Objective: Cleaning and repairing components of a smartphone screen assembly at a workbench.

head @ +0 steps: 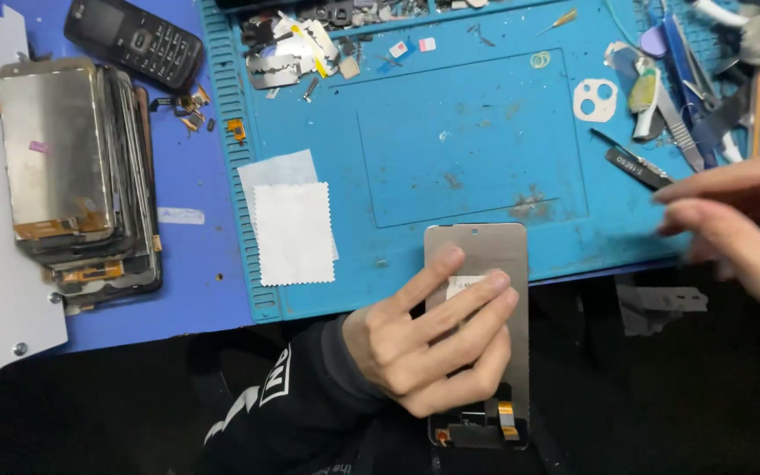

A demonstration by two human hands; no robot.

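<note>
- We hold a phone screen panel [485, 264] back side up w/ our left hand [433, 339], at abt 6 o'clock of the view; its top end rests on the near edge of the blue work mat [468, 149], its bottom end hangs off toward us.
- Left fingers [477, 303] lie spread across the panel's back, thumb under or beside its edge – a flat grip, not a pinch.
- Small white sticker [464, 286] on the panel's back, partly under those fingers. Orange flex cable [507, 420] at the bottom end sits loose, not plugged into anything.
- Right hand [736, 220] at 3 o'clock, blurred, fingers stretched out and close together, toward the black tweezers [637, 167] at abt 2 o'clock. Can't tell if it touches them; it seems to hold nothing.
- Done so far, as we judge: panel is bare – no frame or body around it.
- Left, as we judge: no tool in hand yet, so work on this panel looks early.
- Stack of other screen panels [76, 176] at 9 o'clock, well apart from ours.
- White wipe cloths [292, 224] on the mat at 10 o'clock of our panel, unused by the look of them.
- Old black keypad phone [134, 40] at 11 o'clock; scrap parts [296, 53] at 12; tool pile [679, 88] at 1–2.
</note>
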